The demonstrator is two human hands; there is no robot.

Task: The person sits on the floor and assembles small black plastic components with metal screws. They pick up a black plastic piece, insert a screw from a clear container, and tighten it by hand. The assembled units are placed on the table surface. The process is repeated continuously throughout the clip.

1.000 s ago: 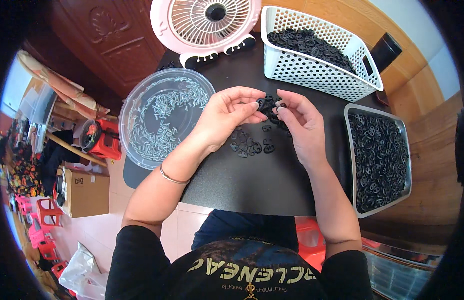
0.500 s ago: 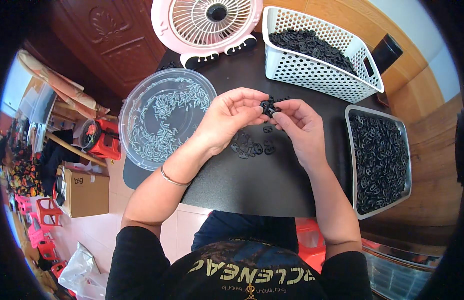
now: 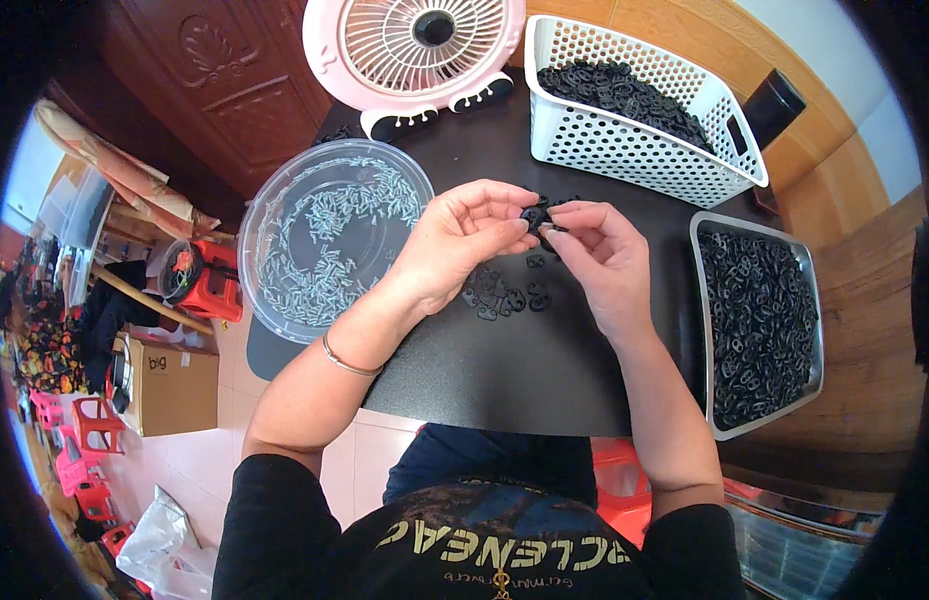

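Over the dark table, my left hand [image 3: 453, 240] pinches a small black plastic part [image 3: 533, 215] between thumb and fingers. Close beside it, the thumb and fingers of my right hand [image 3: 607, 258] are pressed together at another dark piece, mostly hidden by the fingertips. Below the hands lies a loose group of flat black plastic pieces with holes [image 3: 493, 295]. A few more of these pieces lie just beyond the fingertips. To the left of my left hand, a round clear tub [image 3: 253, 235] holds many short silvery pins or screws.
A pink fan [image 3: 323, 50] stands at the back of the table [image 3: 485, 375]. At back right is a white perforated basket [image 3: 625, 165] of black parts. A metal tray [image 3: 709, 330] of similar pieces sits at the right. A cardboard box [image 3: 175, 390] and red stools [image 3: 213, 285] are on the left.
My fingertips have shifted around the small black parts, and the right thumb and fingers have moved slightly. Both arms and the containers stay in about the same place.
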